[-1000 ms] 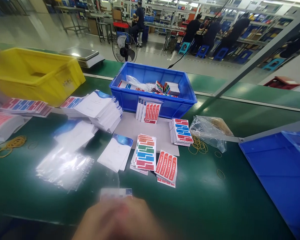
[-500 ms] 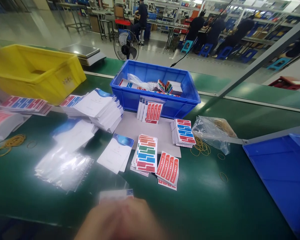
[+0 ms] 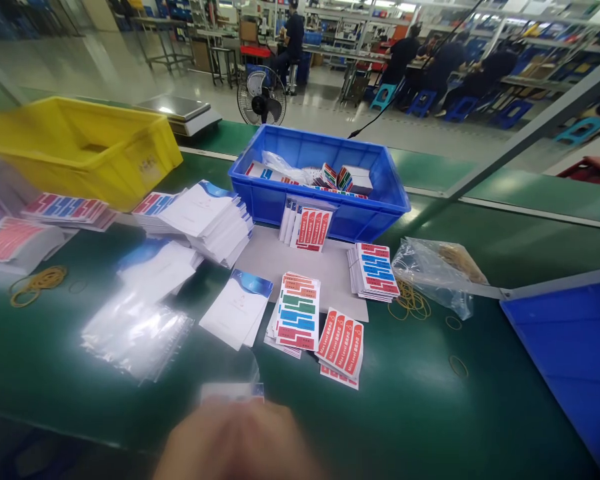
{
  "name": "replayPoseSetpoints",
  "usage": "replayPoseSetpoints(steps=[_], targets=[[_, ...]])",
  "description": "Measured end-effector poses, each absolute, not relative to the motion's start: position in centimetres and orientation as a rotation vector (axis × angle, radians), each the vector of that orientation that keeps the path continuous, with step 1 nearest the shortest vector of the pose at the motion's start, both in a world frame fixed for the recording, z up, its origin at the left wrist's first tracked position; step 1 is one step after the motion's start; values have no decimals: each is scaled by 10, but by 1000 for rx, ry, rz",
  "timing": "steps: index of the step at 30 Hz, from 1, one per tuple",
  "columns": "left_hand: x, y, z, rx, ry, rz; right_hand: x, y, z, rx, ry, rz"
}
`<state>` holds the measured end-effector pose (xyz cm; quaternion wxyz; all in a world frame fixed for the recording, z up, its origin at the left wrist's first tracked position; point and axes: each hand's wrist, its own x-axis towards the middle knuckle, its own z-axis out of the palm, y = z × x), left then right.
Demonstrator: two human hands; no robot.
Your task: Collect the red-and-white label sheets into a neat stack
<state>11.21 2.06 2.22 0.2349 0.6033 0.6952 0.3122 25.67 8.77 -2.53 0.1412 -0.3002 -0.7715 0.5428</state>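
A blurred patch of hand (image 3: 235, 443) fills the bottom middle; I cannot tell whether it is my left hand, my right hand or both. Just above it, the edge of a white card with a blue corner (image 3: 233, 391) shows inside a clear bag (image 3: 245, 367) and touches the hand. Whether the fingers grip it is hidden by blur. On the green belt beyond lie a white-and-blue booklet (image 3: 237, 308), a stack of multicoloured sticker sheets (image 3: 297, 312) and red label sheets (image 3: 341, 347).
A blue bin (image 3: 330, 217) with packs stands at the middle back, a yellow bin (image 3: 80, 150) at the back left and a blue tray (image 3: 575, 347) at the right. Clear bags (image 3: 135, 333), booklet stacks (image 3: 205, 217) and rubber bands (image 3: 413, 300) lie about. People sit far behind.
The view has shifted slightly, so everything sits a little further right and lower. The blurred hand and the card stay at the bottom middle.
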Motion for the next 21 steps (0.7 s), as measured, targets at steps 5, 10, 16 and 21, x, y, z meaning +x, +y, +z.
replayPoseSetpoints(steps=[5,10,16,21], targets=[[112,13,11,1809,2172,915,252,83,-30,-881,-2257,1534],[104,9,19,1786,2238,888,256,86,-18,-933,-2287,1548],[113,11,30,1867,2003,777,261,105,7,-1004,-2234,1558],[120,18,32,1883,1928,741,261,106,7,-1001,-2254,1518]])
